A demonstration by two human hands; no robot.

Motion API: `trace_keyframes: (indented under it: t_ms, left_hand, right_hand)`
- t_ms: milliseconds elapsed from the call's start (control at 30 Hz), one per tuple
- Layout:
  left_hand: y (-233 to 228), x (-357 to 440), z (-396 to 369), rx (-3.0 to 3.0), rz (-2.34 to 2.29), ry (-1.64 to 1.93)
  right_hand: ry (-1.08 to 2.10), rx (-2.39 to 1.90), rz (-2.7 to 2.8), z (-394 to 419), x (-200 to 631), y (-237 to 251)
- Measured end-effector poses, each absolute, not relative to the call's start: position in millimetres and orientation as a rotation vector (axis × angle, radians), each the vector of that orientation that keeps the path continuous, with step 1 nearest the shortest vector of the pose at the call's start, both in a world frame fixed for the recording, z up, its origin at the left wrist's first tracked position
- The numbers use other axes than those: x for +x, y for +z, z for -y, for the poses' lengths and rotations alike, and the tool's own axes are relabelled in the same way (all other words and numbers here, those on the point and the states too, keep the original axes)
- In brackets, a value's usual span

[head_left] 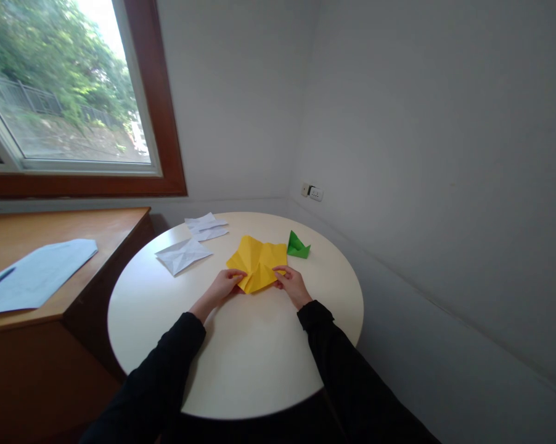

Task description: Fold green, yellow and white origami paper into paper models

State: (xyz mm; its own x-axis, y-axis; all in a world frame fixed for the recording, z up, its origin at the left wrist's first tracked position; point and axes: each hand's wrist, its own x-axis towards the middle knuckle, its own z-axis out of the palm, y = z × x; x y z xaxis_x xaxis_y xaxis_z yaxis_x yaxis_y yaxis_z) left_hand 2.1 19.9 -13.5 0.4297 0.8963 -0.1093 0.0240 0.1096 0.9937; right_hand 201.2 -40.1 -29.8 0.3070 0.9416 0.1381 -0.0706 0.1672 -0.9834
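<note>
A creased sheet of yellow paper [258,259] is spread over the round white table, its folds raised toward the near side. My left hand [225,283] pinches its near left edge between thumb and fingers. On the near right side, my right hand [289,282] grips the same sheet in a pinch. Just beyond the sheet's right edge stands a folded green paper boat [298,245], touched by neither hand.
Creased white paper sheets [183,254] lie at the left and back of the round table [254,364]. A wooden desk [121,222] on the left bears white papers [42,274] and a pen [1,277]. Walls with a socket [315,194] close off the back and right.
</note>
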Motion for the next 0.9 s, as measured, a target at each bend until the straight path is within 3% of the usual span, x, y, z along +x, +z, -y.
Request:
trace_keyframes:
  t_ms: [367,900]
  left_hand:
    - [-6.1,2.2,-16.4,1.127,-0.879,0.796]
    - [-8.9,-1.2,-16.7,1.305,-0.806,0.736]
  right_hand:
    - [1.041,-1.097,1.104,42.9,202.6,-26.4]
    - [0.908,-1.176,1.054,36.5,200.0,-36.9]
